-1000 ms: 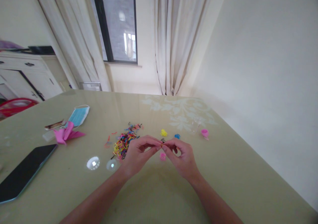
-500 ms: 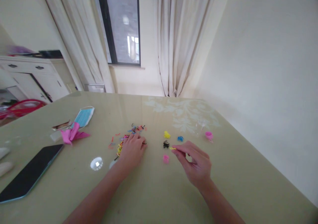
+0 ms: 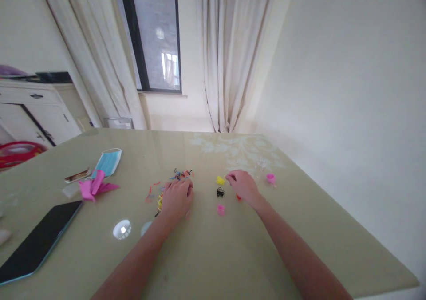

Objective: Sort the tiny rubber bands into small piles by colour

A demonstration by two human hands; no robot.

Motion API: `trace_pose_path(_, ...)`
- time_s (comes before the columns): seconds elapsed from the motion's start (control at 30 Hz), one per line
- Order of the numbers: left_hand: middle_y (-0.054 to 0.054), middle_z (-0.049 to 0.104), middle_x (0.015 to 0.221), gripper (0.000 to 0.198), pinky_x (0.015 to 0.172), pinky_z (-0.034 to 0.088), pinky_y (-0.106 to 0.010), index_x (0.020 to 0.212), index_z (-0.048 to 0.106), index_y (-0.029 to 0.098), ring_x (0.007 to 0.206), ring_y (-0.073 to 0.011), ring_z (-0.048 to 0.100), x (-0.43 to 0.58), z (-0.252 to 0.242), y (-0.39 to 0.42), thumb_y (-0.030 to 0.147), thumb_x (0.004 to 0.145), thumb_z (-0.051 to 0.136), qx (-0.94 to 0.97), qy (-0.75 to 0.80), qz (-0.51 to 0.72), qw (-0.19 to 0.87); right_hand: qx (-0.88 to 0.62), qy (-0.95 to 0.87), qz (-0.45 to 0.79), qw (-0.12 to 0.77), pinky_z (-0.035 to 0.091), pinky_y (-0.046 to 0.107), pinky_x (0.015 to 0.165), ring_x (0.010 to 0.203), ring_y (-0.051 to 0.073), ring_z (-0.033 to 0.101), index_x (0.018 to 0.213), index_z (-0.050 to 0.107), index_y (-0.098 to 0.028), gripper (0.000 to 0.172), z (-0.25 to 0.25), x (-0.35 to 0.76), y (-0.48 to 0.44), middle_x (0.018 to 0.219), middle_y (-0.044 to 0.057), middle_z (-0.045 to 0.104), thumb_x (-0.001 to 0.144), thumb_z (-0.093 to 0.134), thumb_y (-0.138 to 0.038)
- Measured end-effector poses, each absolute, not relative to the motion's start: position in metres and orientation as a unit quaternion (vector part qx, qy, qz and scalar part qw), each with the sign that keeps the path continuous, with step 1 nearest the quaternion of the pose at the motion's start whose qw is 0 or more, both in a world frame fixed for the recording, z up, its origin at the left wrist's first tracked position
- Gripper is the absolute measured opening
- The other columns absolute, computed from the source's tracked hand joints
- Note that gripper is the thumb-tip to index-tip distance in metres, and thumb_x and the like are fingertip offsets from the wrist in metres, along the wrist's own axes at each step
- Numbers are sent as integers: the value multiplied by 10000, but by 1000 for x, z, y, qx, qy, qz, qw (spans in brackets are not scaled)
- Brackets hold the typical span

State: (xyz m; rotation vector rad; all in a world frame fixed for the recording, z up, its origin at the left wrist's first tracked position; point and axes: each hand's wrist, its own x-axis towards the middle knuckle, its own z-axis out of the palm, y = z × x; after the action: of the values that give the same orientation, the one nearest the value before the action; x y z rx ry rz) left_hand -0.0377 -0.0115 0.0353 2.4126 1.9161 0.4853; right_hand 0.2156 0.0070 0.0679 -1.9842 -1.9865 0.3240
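Observation:
My left hand lies palm down on a heap of colourful rubber bands, fingers bent into it; what they grip is hidden. My right hand reaches to a small yellow cluster of bands, its fingertips pinched together just right of it. What the pinch holds is too small to see. Near the right hand lie a black cluster, a pink cluster and a red bit.
On the glossy green table lie a pink cap at the right, and a dark tablet, a pink paper scrap and a blue face mask at the left. A wall runs close along the table's right edge.
My hands were together in front of me stretching a band; they have parted. The left went down onto the heap, the right moved forward to the yellow cluster.

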Motion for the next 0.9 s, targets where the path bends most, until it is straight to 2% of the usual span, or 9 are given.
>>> trace_pose_path(0.1,-121,786,1053,208,932,476,-446,1000,719,193,1042,-326,708,-38,35,-10,185,990,511,772,606,192,23,-702,-690,143,105,451,281,664,772,227,731,848,836,-173,196,72,208,29,843,121,798,945,687,-254)
trace_pose_path(0.23,-118,779,1105,228,950,512,-405,1025,744,194,1051,-283,715,-36,36,-8,161,1000,520,768,577,269,68,-699,-694,161,66,454,265,681,810,219,737,877,836,-159,163,69,204,49,902,133,805,931,729,-269)
trace_pose_path(0.4,-88,808,1099,232,978,546,-387,987,794,213,1060,-253,741,-32,34,-4,168,987,567,750,536,361,141,-690,-702,167,62,465,252,742,885,202,734,949,830,-161,215,63,207,56,1004,139,808,999,662,-286)
trace_pose_path(0.57,-66,841,1020,183,924,595,-391,1000,799,214,951,-238,780,-29,30,-3,246,954,626,720,488,442,218,-700,-691,162,79,444,265,726,852,211,720,878,800,-150,224,63,210,53,928,134,791,997,669,-288)
trace_pose_path(0.7,-50,844,892,169,792,626,-346,960,785,207,809,-223,794,-26,33,-7,342,924,689,705,456,466,279,-715,-671,141,136,439,294,731,874,238,709,857,760,-134,278,69,208,33,922,154,772,1033,599,-276)
trace_pose_path(0.8,-42,844,867,192,773,631,-329,961,780,218,789,-217,800,-23,37,-13,392,931,704,706,432,483,285,-689,-679,144,207,455,280,739,869,205,693,901,730,-156,392,67,201,4,906,102,759,1100,468,-370)
trace_pose_path(0.83,-40,845,873,201,777,630,-325,956,781,225,786,-213,799,-22,38,-16,409,940,702,711,428,487,273,-662,-691,161,240,465,262,723,825,180,683,891,714,-167,437,64,198,-6,855,67,743,1110,434,-422)
trace_pose_path(0.9,-31,846,891,214,788,621,-313,939,785,243,785,-202,794,-20,40,-22,431,965,685,731,421,481,239,-533,-693,303,380,476,252,648,706,165,650,901,701,-161,417,57,193,-24,762,36,707,1061,519,-501)
